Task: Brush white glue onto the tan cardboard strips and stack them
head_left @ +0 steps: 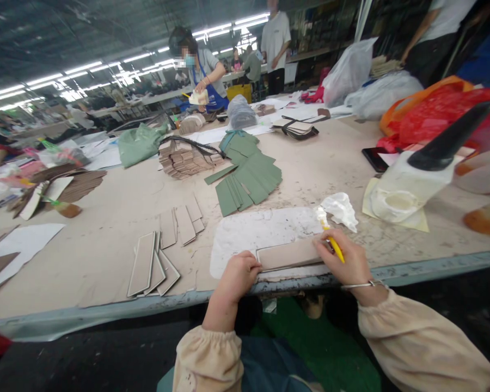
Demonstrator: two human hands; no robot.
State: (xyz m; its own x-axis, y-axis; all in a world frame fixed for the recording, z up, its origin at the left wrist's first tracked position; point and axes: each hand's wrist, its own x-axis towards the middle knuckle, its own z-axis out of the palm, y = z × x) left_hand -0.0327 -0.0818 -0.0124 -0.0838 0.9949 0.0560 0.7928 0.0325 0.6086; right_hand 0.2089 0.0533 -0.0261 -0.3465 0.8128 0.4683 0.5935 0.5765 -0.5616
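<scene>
Through the head camera I see my left hand (237, 275) closed in a pinch on the near corner of a beige strip (288, 253), at the strip's 9 o'clock end. My right hand (347, 256) is curled at the 3 o'clock end, fingertips on the strip, with a yellow-handled brush (335, 247) gripped between its fingers, bristles toward 11 o'clock. The strip lies over the near part of a white sheet (240, 234), by the table (106, 228) edge; I cannot tell whether it is one layer or several.

I judge the step as steadying the strip with the brush tucked in the same hand. To do it well, I would press lightly at both ends, hold the bristles off the beige face, and use the sheet to catch drips. A long, thin piece will probably bow if squeezed lengthwise.

From the strip, a glossy white mass (341, 209), perhaps paste, sits at 2 o'clock, near the bristles. Green strips (251, 182) fan out at 11; pale-edged strips (147, 267) overlap at 9, well apart from any smears.
</scene>
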